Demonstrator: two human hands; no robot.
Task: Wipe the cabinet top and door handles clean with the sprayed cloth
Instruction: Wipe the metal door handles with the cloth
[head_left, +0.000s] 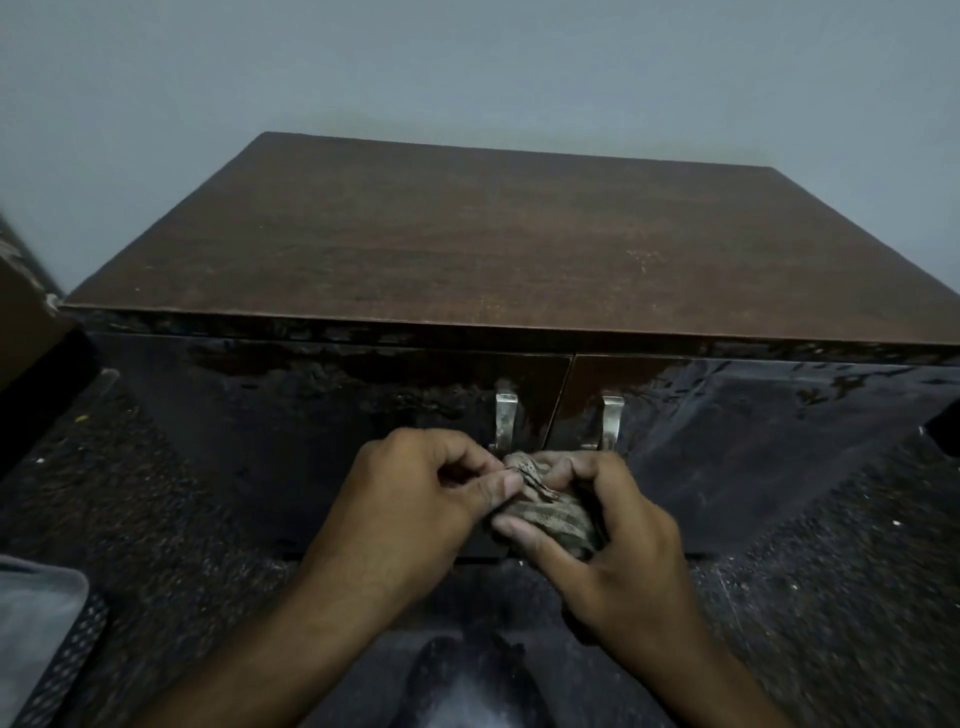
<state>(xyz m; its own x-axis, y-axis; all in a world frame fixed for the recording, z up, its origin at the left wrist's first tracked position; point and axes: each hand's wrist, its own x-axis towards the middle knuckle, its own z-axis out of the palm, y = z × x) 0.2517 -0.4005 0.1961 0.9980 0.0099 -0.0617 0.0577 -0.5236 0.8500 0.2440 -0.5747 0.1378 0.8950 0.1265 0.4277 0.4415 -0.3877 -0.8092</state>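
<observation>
A low cabinet with a brown wood-grain top (493, 239) stands against the wall, its two glossy dark doors shut. Two metal handles sit side by side at the door seam: the left handle (505, 415) and the right handle (612, 418). A crumpled brownish patterned cloth (550, 512) is held just below the handles, in front of the doors. My right hand (613, 551) wraps around the cloth from the right. My left hand (415, 499) pinches the cloth's upper edge with thumb and fingertips. The lower ends of both handles are partly hidden by the cloth and fingers.
A pale grey wall (467, 62) rises behind the cabinet. The dark speckled floor (156, 493) spreads on both sides. A brown box edge (26, 312) is at the far left, and a grey object with a perforated black surface (47, 623) is at the lower left.
</observation>
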